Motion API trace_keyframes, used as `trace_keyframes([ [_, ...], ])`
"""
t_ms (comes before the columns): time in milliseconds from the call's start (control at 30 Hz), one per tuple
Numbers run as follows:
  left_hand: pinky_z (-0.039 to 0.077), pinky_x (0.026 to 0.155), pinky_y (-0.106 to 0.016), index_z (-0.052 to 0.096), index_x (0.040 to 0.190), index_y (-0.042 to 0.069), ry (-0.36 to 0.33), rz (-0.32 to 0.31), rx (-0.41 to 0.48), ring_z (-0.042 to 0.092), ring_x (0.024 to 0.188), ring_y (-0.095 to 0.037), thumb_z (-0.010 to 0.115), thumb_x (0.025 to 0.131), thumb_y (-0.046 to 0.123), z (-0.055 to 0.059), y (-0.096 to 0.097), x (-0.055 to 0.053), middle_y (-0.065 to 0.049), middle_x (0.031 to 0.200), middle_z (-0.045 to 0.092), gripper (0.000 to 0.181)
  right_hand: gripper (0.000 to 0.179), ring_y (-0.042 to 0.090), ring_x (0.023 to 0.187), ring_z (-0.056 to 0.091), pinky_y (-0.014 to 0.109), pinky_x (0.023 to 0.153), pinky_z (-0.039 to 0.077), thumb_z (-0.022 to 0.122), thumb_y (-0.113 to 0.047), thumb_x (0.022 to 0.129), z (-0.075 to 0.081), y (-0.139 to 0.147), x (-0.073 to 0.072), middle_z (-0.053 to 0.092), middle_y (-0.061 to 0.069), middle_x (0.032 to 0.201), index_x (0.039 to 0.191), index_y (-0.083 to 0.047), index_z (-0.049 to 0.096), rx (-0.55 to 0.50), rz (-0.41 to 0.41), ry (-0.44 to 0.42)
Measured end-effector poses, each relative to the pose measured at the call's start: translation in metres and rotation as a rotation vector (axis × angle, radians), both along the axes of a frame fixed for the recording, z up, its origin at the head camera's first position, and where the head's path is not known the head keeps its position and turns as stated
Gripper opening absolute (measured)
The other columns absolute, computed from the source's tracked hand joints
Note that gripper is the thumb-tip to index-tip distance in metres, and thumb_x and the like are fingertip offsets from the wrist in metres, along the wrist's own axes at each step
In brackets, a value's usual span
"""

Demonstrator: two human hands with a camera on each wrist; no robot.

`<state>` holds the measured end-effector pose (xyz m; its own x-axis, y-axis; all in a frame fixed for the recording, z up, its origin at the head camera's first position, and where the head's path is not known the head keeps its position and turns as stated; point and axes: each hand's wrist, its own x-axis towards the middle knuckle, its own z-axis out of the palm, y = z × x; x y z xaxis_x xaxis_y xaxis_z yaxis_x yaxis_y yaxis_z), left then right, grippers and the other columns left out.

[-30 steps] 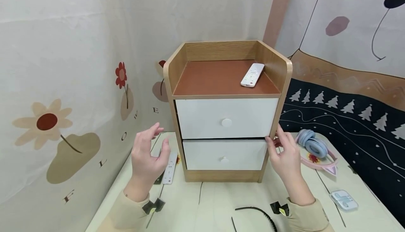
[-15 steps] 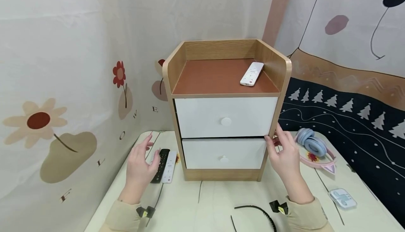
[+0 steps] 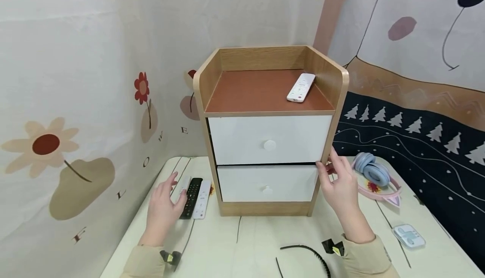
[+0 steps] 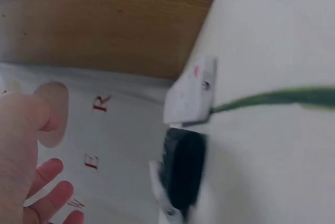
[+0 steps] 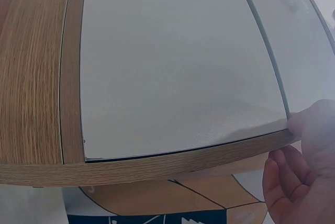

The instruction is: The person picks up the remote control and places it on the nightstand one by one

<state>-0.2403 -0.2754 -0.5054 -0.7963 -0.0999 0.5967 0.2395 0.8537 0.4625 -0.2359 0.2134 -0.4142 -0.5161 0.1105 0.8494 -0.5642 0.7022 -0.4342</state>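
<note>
My left hand (image 3: pixel 163 210) is over the table just left of the remotes, thumb and fingers spread apart, holding nothing. Beside it lie a black remote control (image 3: pixel 191 198) and a white remote control (image 3: pixel 202 200); another pale remote is partly hidden behind the hand. In the left wrist view the black remote (image 4: pixel 183 166) is below the white one (image 4: pixel 191 93). My right hand (image 3: pixel 342 187) grips the right side panel of a small wooden cabinet (image 3: pixel 265 208), thumb on the front edge, fingers around the side. Both white drawers (image 3: pixel 242 141) are pushed in. Another white remote (image 3: pixel 301 87) lies on the cabinet's brown top.
Right of the cabinet are blue headphones (image 3: pixel 373 169) with a pink cat-ear band. A small pale blue-and-white case (image 3: pixel 409 236) lies nearer the right edge. A black headband (image 3: pixel 308 249) is at the front. Printed fabric walls stand behind and at both sides.
My left hand has moved down and slightly left, lowering toward the table beside the remotes and uncovering more of the black one. The right hand stays on the cabinet's side.
</note>
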Motion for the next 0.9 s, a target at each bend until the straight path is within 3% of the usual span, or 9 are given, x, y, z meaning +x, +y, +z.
trace_keyframes([
  [200, 0.05, 0.106, -0.073, 0.042, 0.167, 0.009, -0.256, 0.04, -0.024, 0.061, 0.128, -0.057, 0.072, 0.103, 0.028, -0.012, -0.007, 0.001, -0.032, 0.145, 0.062, 0.073, 0.064, 0.023, 0.081, 0.066, -0.005, 0.087, 0.043, 0.081, 0.006, 0.093, -0.001, 0.0, 0.0, 0.069, 0.022, 0.102, 0.153, 0.005, 0.059, -0.004, 0.001, -0.013],
  [367, 0.05, 0.108, -0.073, 0.039, 0.168, 0.004, -0.387, 0.063, -0.03, 0.06, 0.131, -0.06, 0.068, 0.105, 0.034, -0.02, -0.01, 0.001, -0.038, 0.149, 0.058, 0.075, 0.064, 0.026, 0.08, 0.067, -0.005, 0.086, 0.043, 0.081, 0.006, 0.093, 0.0, 0.001, 0.0, 0.068, 0.022, 0.102, 0.153, 0.006, 0.059, -0.003, 0.002, -0.006],
  [633, 0.054, 0.103, -0.07, 0.051, 0.159, -0.003, -0.464, 0.087, -0.042, 0.066, 0.124, -0.057, 0.067, 0.105, 0.033, -0.028, -0.014, -0.001, -0.037, 0.14, 0.065, 0.067, 0.064, 0.019, 0.08, 0.066, -0.005, 0.086, 0.043, 0.082, 0.006, 0.093, 0.0, 0.001, 0.001, 0.069, 0.022, 0.102, 0.152, 0.006, 0.06, -0.004, -0.006, -0.004],
  [800, 0.057, 0.097, -0.066, 0.065, 0.146, -0.003, -0.462, 0.104, -0.062, 0.073, 0.112, -0.049, 0.068, 0.105, 0.031, -0.028, -0.012, 0.0, -0.03, 0.125, 0.076, 0.054, 0.063, 0.028, 0.078, 0.069, -0.006, 0.086, 0.043, 0.082, 0.006, 0.092, 0.0, 0.002, 0.0, 0.069, 0.022, 0.101, 0.152, 0.006, 0.06, 0.002, -0.003, 0.005],
  [900, 0.057, 0.097, -0.066, 0.068, 0.144, -0.001, -0.468, 0.11, -0.066, 0.073, 0.114, -0.048, 0.067, 0.106, 0.03, -0.026, -0.011, 0.001, -0.03, 0.125, 0.077, 0.049, 0.063, 0.031, 0.078, 0.069, -0.006, 0.086, 0.043, 0.082, 0.006, 0.092, 0.0, 0.002, 0.0, 0.069, 0.022, 0.101, 0.152, 0.006, 0.06, 0.004, 0.0, 0.008],
])
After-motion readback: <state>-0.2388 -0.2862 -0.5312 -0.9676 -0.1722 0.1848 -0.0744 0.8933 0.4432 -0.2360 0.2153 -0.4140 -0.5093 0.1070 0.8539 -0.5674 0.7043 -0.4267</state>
